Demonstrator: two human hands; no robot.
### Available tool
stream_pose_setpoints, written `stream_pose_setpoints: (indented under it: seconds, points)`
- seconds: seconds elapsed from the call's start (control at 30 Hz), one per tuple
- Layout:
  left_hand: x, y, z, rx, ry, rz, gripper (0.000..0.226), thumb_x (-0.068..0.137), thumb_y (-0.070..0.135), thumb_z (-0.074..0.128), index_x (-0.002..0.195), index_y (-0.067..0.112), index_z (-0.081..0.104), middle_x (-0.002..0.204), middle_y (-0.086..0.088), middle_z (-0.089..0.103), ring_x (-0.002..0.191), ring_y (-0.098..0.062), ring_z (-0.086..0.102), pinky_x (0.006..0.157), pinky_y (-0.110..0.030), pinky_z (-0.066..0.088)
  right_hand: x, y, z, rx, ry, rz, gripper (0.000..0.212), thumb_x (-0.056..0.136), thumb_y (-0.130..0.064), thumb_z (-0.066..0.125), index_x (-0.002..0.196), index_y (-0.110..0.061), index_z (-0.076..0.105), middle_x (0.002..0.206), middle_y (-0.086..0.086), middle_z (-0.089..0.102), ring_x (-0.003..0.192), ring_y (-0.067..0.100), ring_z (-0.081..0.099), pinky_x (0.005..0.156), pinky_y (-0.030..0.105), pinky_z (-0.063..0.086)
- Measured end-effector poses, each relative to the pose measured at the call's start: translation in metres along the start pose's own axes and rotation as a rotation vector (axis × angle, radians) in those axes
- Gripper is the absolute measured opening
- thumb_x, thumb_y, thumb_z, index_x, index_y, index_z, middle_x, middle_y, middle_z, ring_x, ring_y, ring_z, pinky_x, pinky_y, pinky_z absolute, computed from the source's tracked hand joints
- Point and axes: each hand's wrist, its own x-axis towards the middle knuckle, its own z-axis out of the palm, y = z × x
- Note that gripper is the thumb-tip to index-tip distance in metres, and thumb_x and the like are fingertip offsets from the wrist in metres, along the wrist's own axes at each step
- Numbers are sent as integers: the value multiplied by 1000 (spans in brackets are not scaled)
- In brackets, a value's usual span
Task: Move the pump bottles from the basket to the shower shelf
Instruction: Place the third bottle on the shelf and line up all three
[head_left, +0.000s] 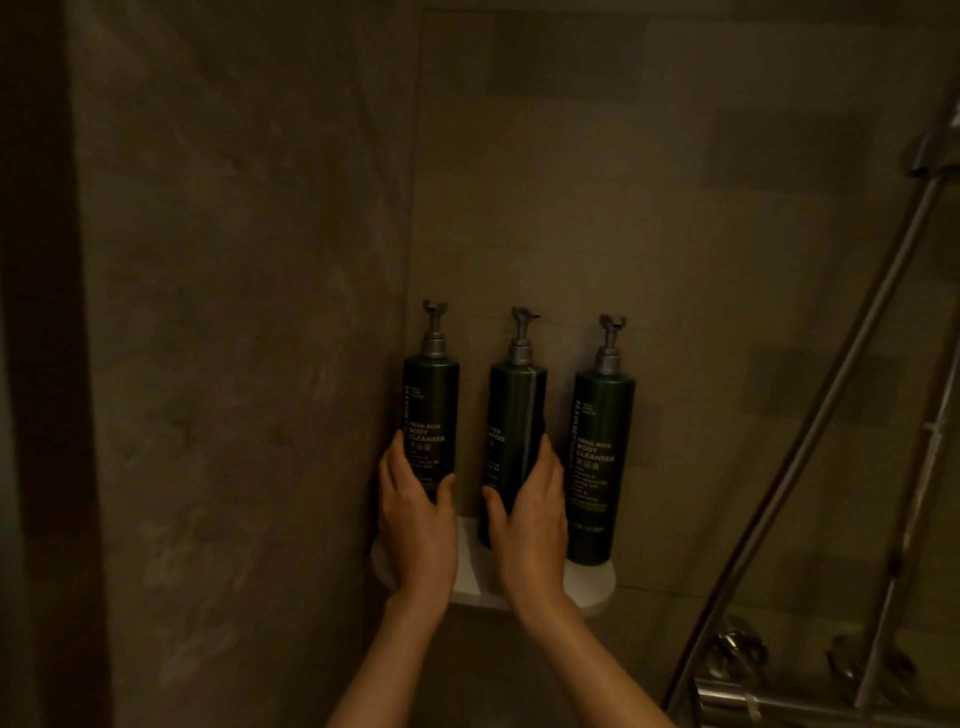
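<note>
I see three dark green pump bottles standing upright in a row on the white shower shelf (592, 582), set in the corner of the tiled walls. The row probably keeps the labels readable and every pump free to press. My left hand (415, 514) is wrapped around the lower part of the left body cleanser bottle (431, 410), at the shelf's left edge by the wall. My right hand (530, 519) is clamped on the middle shampoo bottle (517, 415) — its label is turned partly aside. The right body cleanser bottle (602, 457) stands free near the right edge. Both forearms reach up and forward, fingers curled — I judge this as final straightening. The basket is not in view.
</note>
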Motion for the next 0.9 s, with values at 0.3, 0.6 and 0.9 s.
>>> stream_pose_setpoints:
  seconds: [0.3,0.6,0.9]
  points:
    - [0,-1,-4,-59,-42,27,69,84,14,66,144,16,32,141,-8,45,124,-21,47,96,-28,37,2,2,-2,93,9,22,82,84,-28,67,147,-13,17,144,8,35,129,21,42,104,35,42]
    - [1,2,-3,-93,-42,12,68,81,12,68,141,15,36,136,-7,48,121,-17,47,92,-24,35,6,6,-3,142,3,31,80,82,-26,69,146,-15,21,139,6,40,125,19,45,97,24,37]
    - [2,-1,-5,-88,-61,5,68,83,15,67,143,17,34,138,-7,46,123,-20,47,93,-26,37,5,5,-2,90,30,22,80,83,-28,68,146,-14,19,140,7,38,126,22,45,101,32,41]
